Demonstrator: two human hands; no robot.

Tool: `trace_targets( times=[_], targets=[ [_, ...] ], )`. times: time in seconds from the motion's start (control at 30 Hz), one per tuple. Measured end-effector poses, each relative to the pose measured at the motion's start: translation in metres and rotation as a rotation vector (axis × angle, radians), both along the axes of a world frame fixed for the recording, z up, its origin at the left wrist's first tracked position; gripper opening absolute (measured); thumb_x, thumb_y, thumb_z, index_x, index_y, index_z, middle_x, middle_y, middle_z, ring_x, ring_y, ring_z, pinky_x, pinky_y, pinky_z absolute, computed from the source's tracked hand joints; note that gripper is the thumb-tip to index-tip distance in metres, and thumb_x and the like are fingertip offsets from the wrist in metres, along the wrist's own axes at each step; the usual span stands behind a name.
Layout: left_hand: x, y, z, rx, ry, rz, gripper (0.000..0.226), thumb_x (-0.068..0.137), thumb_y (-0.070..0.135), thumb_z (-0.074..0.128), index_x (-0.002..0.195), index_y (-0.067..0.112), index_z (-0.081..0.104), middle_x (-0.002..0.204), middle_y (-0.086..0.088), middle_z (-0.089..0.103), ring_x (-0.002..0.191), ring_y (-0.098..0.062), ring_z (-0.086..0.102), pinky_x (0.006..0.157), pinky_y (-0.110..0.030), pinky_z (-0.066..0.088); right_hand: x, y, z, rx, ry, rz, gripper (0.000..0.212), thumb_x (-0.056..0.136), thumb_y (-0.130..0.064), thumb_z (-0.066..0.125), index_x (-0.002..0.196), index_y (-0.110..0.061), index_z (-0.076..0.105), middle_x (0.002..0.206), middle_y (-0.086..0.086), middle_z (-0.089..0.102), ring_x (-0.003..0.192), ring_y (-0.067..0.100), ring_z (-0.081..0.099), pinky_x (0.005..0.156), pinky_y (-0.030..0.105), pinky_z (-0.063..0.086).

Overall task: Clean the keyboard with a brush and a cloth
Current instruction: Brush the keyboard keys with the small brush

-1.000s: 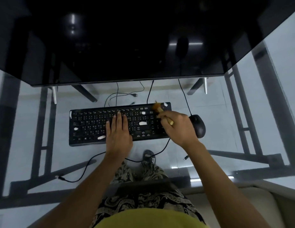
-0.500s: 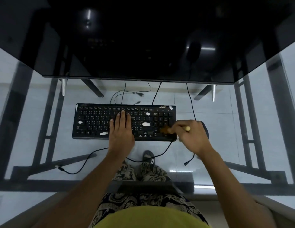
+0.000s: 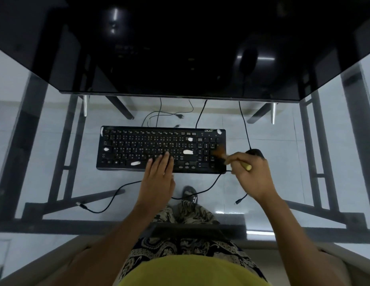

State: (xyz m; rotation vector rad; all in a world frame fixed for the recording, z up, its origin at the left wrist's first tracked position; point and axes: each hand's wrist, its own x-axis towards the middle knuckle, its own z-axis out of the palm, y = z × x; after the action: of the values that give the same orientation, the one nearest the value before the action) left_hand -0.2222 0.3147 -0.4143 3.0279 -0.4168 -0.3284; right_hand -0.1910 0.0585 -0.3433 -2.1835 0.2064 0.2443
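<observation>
A black keyboard [image 3: 138, 147] with several white smudges lies on a glass desk [image 3: 45, 162]. My left hand [image 3: 159, 174] rests flat on its lower middle keys, fingers together. My right hand [image 3: 252, 174] grips a small brush [image 3: 221, 153] by its yellow wooden handle; the brown bristles touch the keypad at the keyboard's right end. No cloth is in view.
A black mouse [image 3: 255, 152] sits just right of the keyboard, partly hidden behind my right hand. A dark monitor [image 3: 180, 48] fills the far side. Loose cables [image 3: 109, 203] lie in front of the keyboard, and more run behind it. The desk's metal frame and my legs show through the glass.
The brush swept from the keyboard's top right corner down to its lower right, then back up a little onto the keypad. My left hand stayed on the keys.
</observation>
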Motion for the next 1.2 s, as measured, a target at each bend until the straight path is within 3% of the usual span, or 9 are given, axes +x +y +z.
trace_targets(
  times=[0.17, 0.27, 0.4, 0.5, 0.6, 0.9, 1.03, 1.13, 1.2],
  targets=[
    [-0.021, 0.01, -0.007, -0.033, -0.018, -0.046, 0.052, 0.092, 0.025, 0.031, 0.134, -0.001, 0.05, 0.141, -0.018, 0.048, 0.129, -0.03, 0.048, 0.109, -0.05, 0.037, 0.004, 0.011, -0.004, -0.128, -0.057, -0.07, 0.021, 0.086, -0.014, 0.056, 0.077, -0.023, 0.072, 0.059, -0.004, 0.064, 0.052, 0.011, 0.057, 0.052, 0.026, 0.044],
    [-0.024, 0.016, -0.007, -0.051, -0.018, -0.017, 0.052, 0.091, 0.024, 0.033, 0.133, -0.003, 0.05, 0.139, -0.018, 0.05, 0.128, -0.03, 0.049, 0.106, -0.05, 0.04, 0.007, 0.026, 0.007, 0.117, -0.064, -0.101, 0.023, 0.083, -0.018, 0.05, 0.078, -0.026, 0.071, 0.067, -0.003, 0.068, 0.058, 0.007, 0.06, 0.053, 0.018, 0.045],
    [-0.025, 0.024, -0.007, -0.063, -0.033, 0.036, 0.052, 0.091, 0.024, 0.034, 0.133, -0.002, 0.049, 0.14, -0.018, 0.049, 0.129, -0.029, 0.048, 0.108, -0.048, 0.038, 0.027, 0.074, 0.011, 0.276, -0.097, 0.007, 0.024, 0.086, -0.016, 0.051, 0.091, -0.022, 0.073, 0.075, 0.005, 0.07, 0.057, 0.03, 0.057, 0.047, 0.035, 0.044],
    [-0.027, 0.03, -0.008, -0.08, -0.036, 0.058, 0.052, 0.092, 0.024, 0.033, 0.135, -0.003, 0.047, 0.141, -0.017, 0.049, 0.13, -0.029, 0.047, 0.11, -0.047, 0.036, 0.046, 0.104, -0.002, 0.21, 0.043, 0.274, 0.023, 0.092, -0.017, 0.053, 0.094, -0.027, 0.074, 0.073, -0.002, 0.07, 0.054, 0.02, 0.057, 0.048, 0.033, 0.045],
    [-0.029, 0.034, -0.008, -0.096, -0.035, 0.062, 0.052, 0.092, 0.025, 0.033, 0.134, -0.003, 0.048, 0.141, -0.017, 0.049, 0.129, -0.029, 0.048, 0.109, -0.047, 0.037, 0.061, 0.107, -0.01, -0.03, -0.029, 0.138, 0.021, 0.092, -0.022, 0.053, 0.096, -0.029, 0.072, 0.071, -0.003, 0.069, 0.054, 0.011, 0.057, 0.052, 0.024, 0.045],
    [-0.031, 0.045, -0.005, -0.159, -0.032, 0.151, 0.053, 0.096, 0.028, 0.032, 0.135, -0.003, 0.047, 0.14, -0.017, 0.049, 0.129, -0.029, 0.048, 0.111, -0.046, 0.034, 0.059, 0.107, -0.012, -0.007, -0.108, 0.032, 0.022, 0.092, -0.018, 0.051, 0.094, -0.026, 0.072, 0.071, -0.001, 0.069, 0.056, 0.016, 0.06, 0.055, 0.029, 0.047],
    [-0.026, 0.067, -0.003, -0.21, -0.058, 0.3, 0.053, 0.097, 0.028, 0.031, 0.14, -0.001, 0.041, 0.145, -0.018, 0.043, 0.132, -0.03, 0.043, 0.114, -0.045, 0.029, 0.054, 0.118, -0.017, 0.166, 0.091, 0.131, 0.022, 0.094, -0.016, 0.053, 0.094, -0.023, 0.074, 0.078, 0.001, 0.072, 0.065, 0.015, 0.065, 0.054, 0.029, 0.053],
    [-0.023, 0.09, -0.001, -0.216, -0.077, 0.376, 0.053, 0.097, 0.029, 0.029, 0.142, 0.001, 0.038, 0.147, -0.017, 0.04, 0.135, -0.03, 0.039, 0.115, -0.045, 0.025, 0.056, 0.123, -0.02, -0.004, -0.128, -0.068, 0.024, 0.094, -0.018, 0.049, 0.102, -0.021, 0.071, 0.078, 0.001, 0.071, 0.064, 0.015, 0.064, 0.058, 0.032, 0.054],
    [-0.023, 0.103, 0.0, -0.215, -0.079, 0.392, 0.053, 0.097, 0.028, 0.029, 0.142, 0.002, 0.038, 0.147, -0.018, 0.04, 0.135, -0.031, 0.039, 0.115, -0.044, 0.023, 0.053, 0.138, -0.019, 0.117, -0.09, 0.12, 0.024, 0.095, -0.014, 0.049, 0.102, -0.019, 0.071, 0.077, 0.002, 0.07, 0.056, 0.006, 0.058, 0.051, 0.026, 0.048]
  ],
)
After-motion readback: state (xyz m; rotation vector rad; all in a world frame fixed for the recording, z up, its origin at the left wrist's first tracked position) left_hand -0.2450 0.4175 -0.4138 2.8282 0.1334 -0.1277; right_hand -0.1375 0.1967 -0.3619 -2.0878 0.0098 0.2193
